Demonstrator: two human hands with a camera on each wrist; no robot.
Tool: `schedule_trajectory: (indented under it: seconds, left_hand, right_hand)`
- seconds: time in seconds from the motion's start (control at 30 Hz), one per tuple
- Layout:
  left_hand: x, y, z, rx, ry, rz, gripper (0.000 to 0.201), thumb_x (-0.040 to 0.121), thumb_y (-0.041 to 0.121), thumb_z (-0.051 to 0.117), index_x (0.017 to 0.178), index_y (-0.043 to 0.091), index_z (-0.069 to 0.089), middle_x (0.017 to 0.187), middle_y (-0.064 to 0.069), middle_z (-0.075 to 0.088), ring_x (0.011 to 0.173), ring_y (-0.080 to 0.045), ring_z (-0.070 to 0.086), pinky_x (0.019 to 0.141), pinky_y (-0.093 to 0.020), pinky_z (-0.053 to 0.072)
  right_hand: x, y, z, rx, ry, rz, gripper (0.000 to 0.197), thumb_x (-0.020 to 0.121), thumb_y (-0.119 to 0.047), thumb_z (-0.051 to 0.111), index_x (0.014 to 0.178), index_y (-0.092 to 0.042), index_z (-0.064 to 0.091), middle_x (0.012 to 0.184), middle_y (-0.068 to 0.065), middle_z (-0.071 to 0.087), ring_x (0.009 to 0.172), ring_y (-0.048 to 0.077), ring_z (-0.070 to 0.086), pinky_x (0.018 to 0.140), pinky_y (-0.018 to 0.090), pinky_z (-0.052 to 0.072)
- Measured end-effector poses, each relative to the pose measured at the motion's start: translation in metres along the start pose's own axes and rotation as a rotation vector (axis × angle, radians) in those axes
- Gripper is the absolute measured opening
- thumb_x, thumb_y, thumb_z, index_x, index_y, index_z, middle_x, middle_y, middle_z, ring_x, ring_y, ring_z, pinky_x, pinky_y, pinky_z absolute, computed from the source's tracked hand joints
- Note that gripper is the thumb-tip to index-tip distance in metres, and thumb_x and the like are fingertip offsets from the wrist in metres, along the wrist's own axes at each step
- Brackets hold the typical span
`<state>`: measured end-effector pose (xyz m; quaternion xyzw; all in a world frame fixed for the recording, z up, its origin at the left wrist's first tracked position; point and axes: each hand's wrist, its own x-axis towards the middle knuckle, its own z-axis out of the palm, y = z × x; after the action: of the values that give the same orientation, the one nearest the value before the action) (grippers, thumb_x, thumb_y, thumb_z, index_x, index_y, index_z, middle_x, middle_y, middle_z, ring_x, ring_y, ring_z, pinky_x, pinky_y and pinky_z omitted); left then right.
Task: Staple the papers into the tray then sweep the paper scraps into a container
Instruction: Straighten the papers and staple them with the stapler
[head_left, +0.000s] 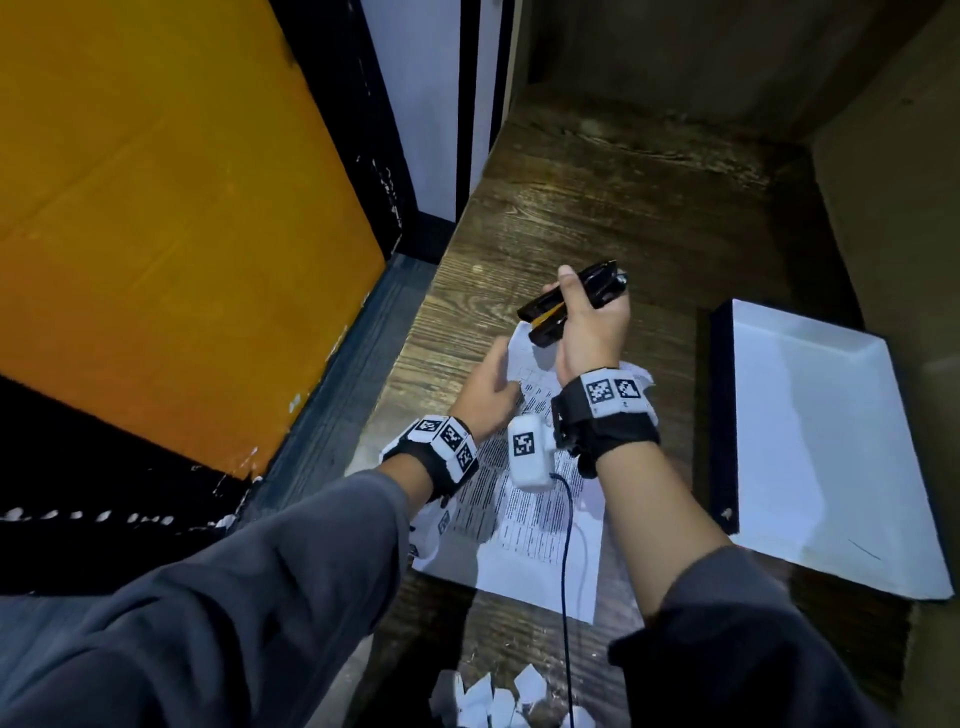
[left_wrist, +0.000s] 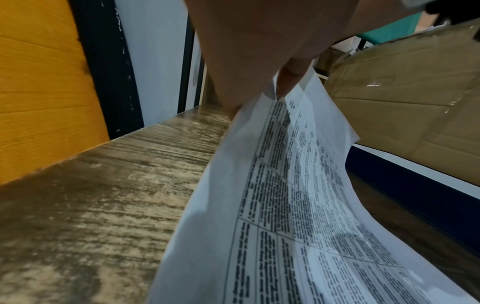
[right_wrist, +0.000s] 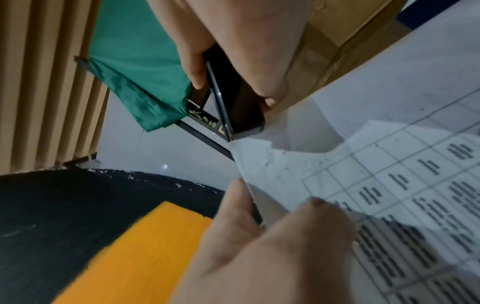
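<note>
Black stapler (head_left: 569, 303) sits in the right hand (head_left: 589, 332), fingers (right_wrist: 193, 61) wrapped round its body; we see its mouth at the far left corner of the papers (head_left: 540, 499), right at the paper edge. From the right wrist view the stapler tip touches that corner. The left hand (head_left: 491, 395) pinches the same corner just below the stapler, thumb on top of the sheet, fingers under it, lifting that end off the table (head_left: 597, 208). The near part of the papers lies flat on the wood-grain table, printed side up, with table-style text rows. In the left wrist view the sheets curve up from the table to the pinch; we count at least two layers there.

White tray (head_left: 826, 447) with a dark outer rim sits on the table to the right of the papers, apart from them. Paper scraps (head_left: 498, 699), small white pieces, lie in a heap at the near edge of the table, near the papers' near edge. Both wrists carry marker bands; a thin dark cable (head_left: 569, 571) runs over the papers toward us. Orange panel (head_left: 156, 218) stands off to the left.
</note>
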<state>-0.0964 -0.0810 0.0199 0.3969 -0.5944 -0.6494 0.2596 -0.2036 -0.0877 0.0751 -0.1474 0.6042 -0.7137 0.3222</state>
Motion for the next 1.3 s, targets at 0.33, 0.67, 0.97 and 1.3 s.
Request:
schedule_trajectory:
  seconds: [0.33,0.67,0.97,1.3]
  left_hand:
    - [-0.007,0.005,-0.006,0.109,0.051,0.073,0.043,0.090,-0.009,0.041,0.131,0.002,0.040,0.118,0.009,0.050,0.100,0.006,0.053,0.081,0.002,0.044]
    - [-0.011,-0.003,-0.006,0.117,0.000,0.075,0.034,0.088,-0.002,0.044,0.121,0.002,0.044,0.120,-0.019,0.060,0.105,-0.018,0.058,0.095,-0.040,0.050]
    - [-0.010,0.000,-0.010,0.118,-0.032,0.088,0.030,0.086,-0.008,0.046,0.114,0.002,0.051,0.103,-0.019,0.062,0.090,-0.018,0.057,0.080,-0.033,0.048]
    - [0.000,-0.008,-0.018,0.165,0.118,-0.090,0.040,0.087,0.007,0.059,0.126,0.008,0.054,0.121,-0.009,0.066,0.103,-0.024,0.065,0.093,-0.044,0.053]
  right_hand:
    - [-0.016,-0.005,0.003,-0.095,0.003,-0.014,0.019,0.078,-0.029,0.071,0.081,-0.017,0.056,0.077,0.015,0.066,0.075,0.038,0.069,0.077,0.052,0.058]
    - [-0.018,-0.007,0.009,-0.012,0.151,-0.040,0.024,0.091,-0.025,0.058,0.077,-0.007,0.052,0.051,0.011,0.057,0.039,0.022,0.058,0.045,0.030,0.052]
    - [-0.013,-0.009,0.010,0.042,0.218,0.012,0.027,0.090,-0.024,0.058,0.069,-0.009,0.050,0.047,0.010,0.051,0.036,0.024,0.051,0.042,0.028,0.046]
    - [0.024,0.007,-0.018,0.083,0.030,0.025,0.041,0.080,-0.006,0.070,0.109,-0.014,0.043,0.092,0.014,0.062,0.078,0.026,0.067,0.073,0.039,0.060]
